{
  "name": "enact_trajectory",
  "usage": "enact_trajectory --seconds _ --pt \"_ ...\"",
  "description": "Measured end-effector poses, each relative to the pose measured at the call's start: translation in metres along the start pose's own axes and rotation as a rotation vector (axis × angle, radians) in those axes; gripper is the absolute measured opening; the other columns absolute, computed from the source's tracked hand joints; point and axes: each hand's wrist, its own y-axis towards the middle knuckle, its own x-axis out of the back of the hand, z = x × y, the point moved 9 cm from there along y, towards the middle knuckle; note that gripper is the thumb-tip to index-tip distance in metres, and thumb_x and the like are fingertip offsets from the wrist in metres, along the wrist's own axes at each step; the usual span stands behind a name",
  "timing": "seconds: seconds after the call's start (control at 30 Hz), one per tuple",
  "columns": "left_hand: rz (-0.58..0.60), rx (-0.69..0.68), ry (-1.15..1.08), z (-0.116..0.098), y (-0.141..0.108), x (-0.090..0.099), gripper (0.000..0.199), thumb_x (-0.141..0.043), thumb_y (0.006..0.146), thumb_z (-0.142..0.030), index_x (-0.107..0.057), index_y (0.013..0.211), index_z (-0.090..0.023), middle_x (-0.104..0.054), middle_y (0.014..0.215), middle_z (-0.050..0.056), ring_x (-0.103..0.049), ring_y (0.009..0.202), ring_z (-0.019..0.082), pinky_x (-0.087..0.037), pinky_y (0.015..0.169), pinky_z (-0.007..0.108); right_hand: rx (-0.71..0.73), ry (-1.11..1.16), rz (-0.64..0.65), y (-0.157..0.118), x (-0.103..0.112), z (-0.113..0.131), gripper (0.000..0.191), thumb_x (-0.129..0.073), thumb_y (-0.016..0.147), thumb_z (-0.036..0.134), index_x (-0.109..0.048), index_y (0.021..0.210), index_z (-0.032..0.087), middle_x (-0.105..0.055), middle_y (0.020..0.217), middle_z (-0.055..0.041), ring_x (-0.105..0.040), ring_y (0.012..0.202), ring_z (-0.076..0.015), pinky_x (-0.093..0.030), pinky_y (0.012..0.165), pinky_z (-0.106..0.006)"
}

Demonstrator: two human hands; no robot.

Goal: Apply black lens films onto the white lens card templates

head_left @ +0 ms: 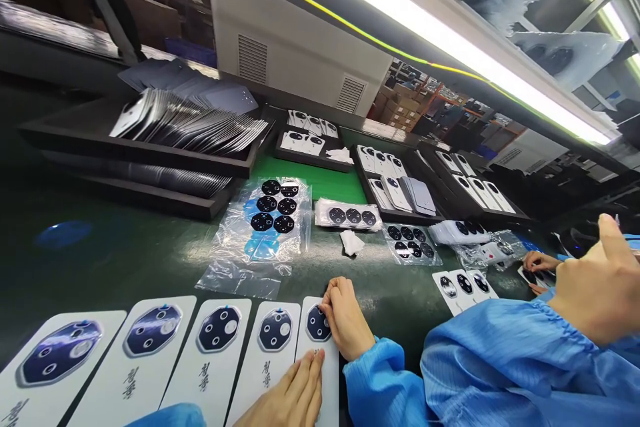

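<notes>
Five white panels with dark octagonal camera pieces lie in a row along the near edge, among them the leftmost panel point(30, 373) and the rightmost panel point(327, 373). My left hand point(295, 390) rests flat with fingers extended on the lower part of the rightmost panel. At the upper right edge of that panel is my right hand point(347, 320), its fingers bent together at the dark octagonal piece point(316, 323). Whatever its fingertips hold is hidden. Both sleeves are blue.
Behind lie plastic sheets of black octagons point(277, 213), a strip stack point(345, 213) and crumpled white tissue point(351, 242). Black trays point(225, 163) of panels stand further back. At the right, other people's hands point(597, 280) and blue sleeves work close beside more panels point(453, 290).
</notes>
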Motion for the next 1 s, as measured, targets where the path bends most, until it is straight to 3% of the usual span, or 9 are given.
enact_trajectory --seconds 0.2,0.37,0.47,0.57,0.67,0.77,0.9,1.0 --pt "-0.03 -0.058 -0.033 -0.009 0.0 -0.009 0.047 -0.024 0.092 -0.019 -0.057 0.124 -0.031 -0.05 0.137 -0.003 -0.045 0.122 0.019 -0.05 0.085 0.016 0.07 -0.011 -0.093 -0.016 0.003 0.011 0.019 -0.036 0.085 0.004 -0.038 0.079 0.023 -0.046 0.084 -0.0043 -0.045 0.078 -0.0193 -0.046 0.064 -0.032" --pt "-0.044 -0.058 0.086 -0.014 0.001 -0.011 0.044 -0.029 0.092 -0.017 -0.062 0.118 -0.029 -0.056 0.132 -0.001 -0.049 0.118 0.02 -0.05 0.08 0.015 0.088 0.053 -0.147 -0.048 -0.002 0.016 0.017 -0.032 0.094 0.015 -0.041 0.081 0.023 -0.047 0.088 -0.0043 -0.049 0.079 -0.0185 -0.047 0.065 -0.031" --pt "-0.08 -0.097 0.062 -0.015 0.002 -0.006 0.045 -0.028 0.092 -0.015 -0.06 0.12 -0.03 -0.059 0.13 -0.003 -0.051 0.119 0.017 -0.05 0.083 0.015 -0.029 0.232 -0.167 -0.066 0.002 0.014 0.023 -0.032 0.1 0.032 -0.044 0.083 0.024 -0.051 0.097 -0.0054 -0.053 0.083 -0.0184 -0.048 0.072 -0.031" --pt "-0.126 -0.135 0.039 -0.012 0.001 0.006 0.047 -0.025 0.093 -0.013 -0.059 0.123 -0.027 -0.062 0.127 -0.001 -0.054 0.119 0.016 -0.051 0.09 0.019 -0.217 0.519 -0.255 -0.076 0.015 0.007 0.024 -0.034 0.1 0.039 -0.044 0.084 0.025 -0.056 0.099 -0.0058 -0.056 0.09 -0.0195 -0.048 0.08 -0.033" --pt "-0.182 -0.199 0.051 -0.01 -0.006 0.026 0.039 -0.034 0.093 -0.011 -0.06 0.121 -0.015 -0.064 0.124 0.007 -0.059 0.116 0.019 -0.053 0.094 0.023 -0.337 0.818 -0.324 -0.069 0.022 0.002 0.02 -0.043 0.098 0.041 -0.045 0.084 0.026 -0.058 0.087 -0.0019 -0.057 0.082 -0.0178 -0.048 0.078 -0.033" --pt "-0.247 -0.242 0.042 -0.001 -0.018 0.049 0.032 -0.045 0.09 -0.01 -0.059 0.119 -0.007 -0.063 0.125 0.012 -0.06 0.115 0.022 -0.05 0.098 0.029 -0.466 1.054 -0.271 -0.05 0.012 -0.002 0.03 -0.058 0.087 0.054 -0.048 0.086 0.026 -0.05 0.074 0.0017 -0.047 0.059 -0.0131 -0.045 0.06 -0.029" --pt "-0.411 -0.052 0.042 0.035 -0.033 0.074 0.025 -0.045 0.092 -0.009 -0.06 0.111 -0.007 -0.069 0.113 0.012 -0.063 0.107 0.021 -0.047 0.098 0.031 -0.661 1.136 -0.173 -0.026 -0.011 -0.003 0.052 -0.064 0.071 0.071 -0.056 0.085 0.021 -0.034 0.064 0.0053 -0.023 0.05 -0.0083 -0.025 0.045 -0.022" --pt "-0.444 0.056 0.088 0.055 -0.039 0.068 0.029 -0.037 0.093 -0.006 -0.06 0.11 -0.008 -0.071 0.105 0.011 -0.064 0.105 0.019 -0.047 0.096 0.031 -0.664 1.077 -0.046 -0.012 -0.025 0.006 0.062 -0.058 0.067 0.08 -0.058 0.078 0.019 -0.024 0.059 0.0075 -0.015 0.051 -0.0083 -0.015 0.045 -0.022"
